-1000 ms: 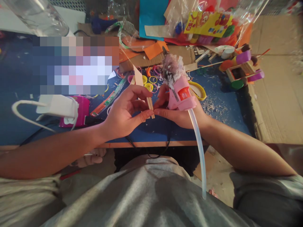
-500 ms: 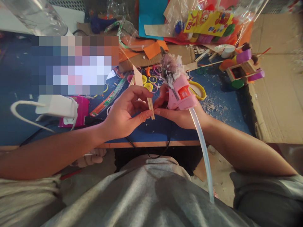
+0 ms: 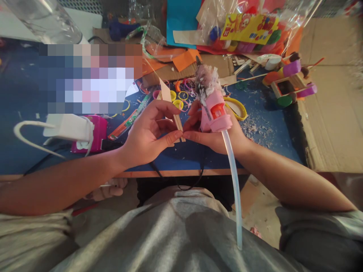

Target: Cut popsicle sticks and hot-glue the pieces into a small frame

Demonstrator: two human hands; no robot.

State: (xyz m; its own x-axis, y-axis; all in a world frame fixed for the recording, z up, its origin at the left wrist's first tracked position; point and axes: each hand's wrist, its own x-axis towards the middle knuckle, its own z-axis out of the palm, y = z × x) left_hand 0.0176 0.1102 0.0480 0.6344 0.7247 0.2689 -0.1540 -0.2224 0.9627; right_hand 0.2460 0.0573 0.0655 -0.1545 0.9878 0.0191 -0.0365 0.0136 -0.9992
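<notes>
Between the thumb and fingers of my left hand (image 3: 151, 130) are thin wooden sticks (image 3: 178, 126), held side by side and tilted. My right hand (image 3: 224, 139) holds a pink hot glue gun (image 3: 217, 113), whose nozzle end points away from me and is matted with whitish fluff and shreds. A long translucent glue stick (image 3: 234, 189) sticks out of its back and hangs toward my lap. The right thumb and index fingertips meet the sticks' near end beside the left thumb. The sticks partly hide behind the left fingers.
A small wooden toy vehicle (image 3: 286, 83) with colourful lids stands at the right. A yellow tape ring (image 3: 237, 108) and paper shreds lie near my right hand. A white charger (image 3: 66, 126) sits on a pink box (image 3: 98, 128) at left. Cardboard (image 3: 329, 94) covers the right side.
The glue gun has turned slightly, its glue stick swinging left. The wooden sticks have tilted a little more, and my left hand has shifted slightly left and up.
</notes>
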